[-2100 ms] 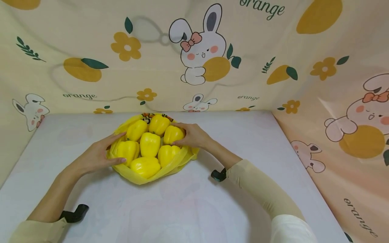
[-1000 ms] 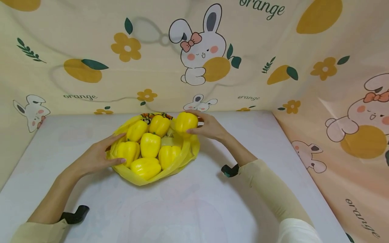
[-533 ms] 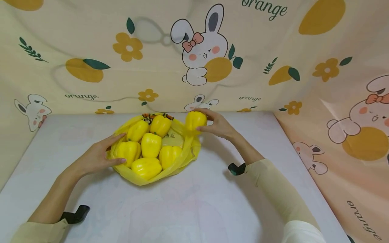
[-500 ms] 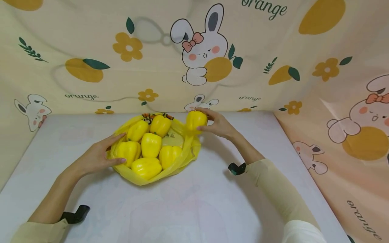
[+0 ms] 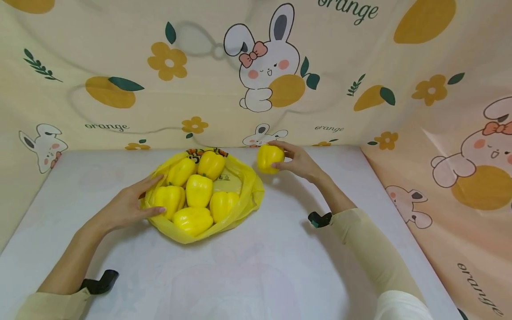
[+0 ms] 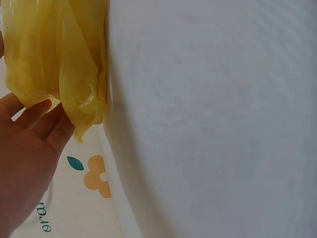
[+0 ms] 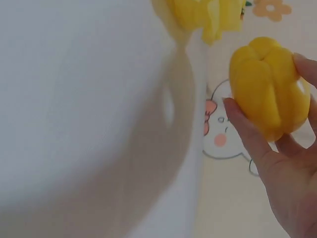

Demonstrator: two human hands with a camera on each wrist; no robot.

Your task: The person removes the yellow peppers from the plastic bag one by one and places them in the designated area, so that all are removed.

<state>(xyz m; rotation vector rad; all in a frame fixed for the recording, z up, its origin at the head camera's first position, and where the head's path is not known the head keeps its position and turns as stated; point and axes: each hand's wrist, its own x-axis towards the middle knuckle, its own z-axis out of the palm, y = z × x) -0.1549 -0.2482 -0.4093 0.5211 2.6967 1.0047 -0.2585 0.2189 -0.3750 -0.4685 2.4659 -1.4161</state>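
Note:
A yellow bell pepper (image 5: 270, 158) is pinched between the thumb and fingers of my right hand (image 5: 300, 164), raised above the table just right of a yellow plastic bag (image 5: 253, 191). In the right wrist view the lobed underside of that pepper (image 7: 267, 91) faces the camera. Several more yellow bell peppers (image 5: 198, 191) lie inside the opened bag, with a gap at its right side where printed plastic shows. My left hand (image 5: 126, 206) holds the bag's left side, thumb and forefinger over the rim. The left wrist view shows its other fingers (image 6: 59, 131) against the outside of the bag.
The bag rests on a white table (image 5: 240, 275) near its back edge. Behind and to the right hangs a cloth (image 5: 340, 53) printed with rabbits and oranges. Black wrist-worn devices (image 5: 101, 282) sit on both forearms.
My right hand has lifted one bell pepper from the right side of the bag and carried it rightward past the rim. My left hand has stayed in place on the bag.

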